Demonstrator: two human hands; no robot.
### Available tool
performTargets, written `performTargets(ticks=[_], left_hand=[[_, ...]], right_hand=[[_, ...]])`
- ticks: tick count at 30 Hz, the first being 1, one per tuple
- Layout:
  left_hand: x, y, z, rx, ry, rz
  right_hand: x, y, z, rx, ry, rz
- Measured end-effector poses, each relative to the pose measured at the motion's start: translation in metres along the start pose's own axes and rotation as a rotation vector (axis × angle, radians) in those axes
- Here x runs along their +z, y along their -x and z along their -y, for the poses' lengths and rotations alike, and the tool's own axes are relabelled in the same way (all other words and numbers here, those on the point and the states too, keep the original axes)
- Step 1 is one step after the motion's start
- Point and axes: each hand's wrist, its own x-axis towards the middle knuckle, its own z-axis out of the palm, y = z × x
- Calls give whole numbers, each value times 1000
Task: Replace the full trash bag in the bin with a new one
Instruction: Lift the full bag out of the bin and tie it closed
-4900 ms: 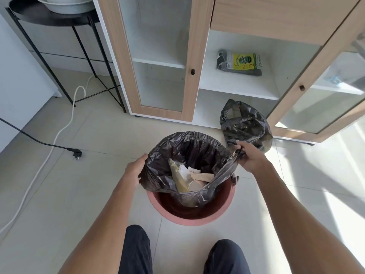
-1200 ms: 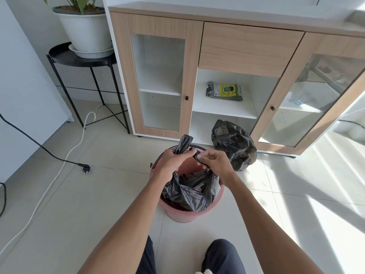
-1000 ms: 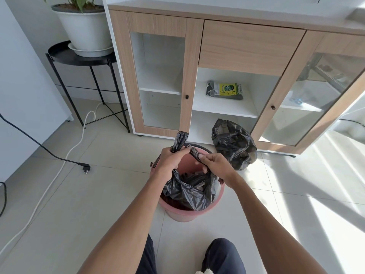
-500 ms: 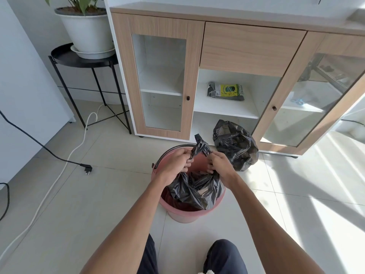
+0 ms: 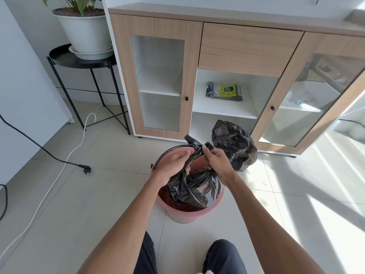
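1. The pink bin stands on the tiled floor, in front of the wooden cabinet, with the person's knees at the near edge of the view.
2. The full trash bag sits inside the bin, its black plastic gathered upward into a twisted neck above the rim.
3. The left hand is closed around the left side of that neck, fingers curled into the plastic.
4. The right hand pinches the neck from the right side, thumb and fingers clamped on it; a loose black end sticks up just behind the two hands.
5. The hands are close together, almost touching, both over the far half of the bin.
6. A second black bag rests on the floor just behind the bin to the right, against the cabinet's open middle bay.
7. A pack of bags with a yellow label lies on the shelf in that bay.
8. A potted plant stands on a black side table left of the cabinet.
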Motion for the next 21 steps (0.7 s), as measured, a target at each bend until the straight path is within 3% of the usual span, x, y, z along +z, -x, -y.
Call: performTargets(ticks=[4, 8, 13, 21], left_hand=[[-14, 4, 8, -187, 206, 141], [-17, 12, -5, -180, 287, 127], [-21, 13, -16, -103, 153, 179], [-18, 6, -4, -51, -35, 161]], right_hand=[[-8, -3, -2, -13, -62, 89], [-17, -5, 3, -66, 115, 300], [-31, -23, 27, -230, 511, 524], [-31, -28, 29, -285, 692, 499]])
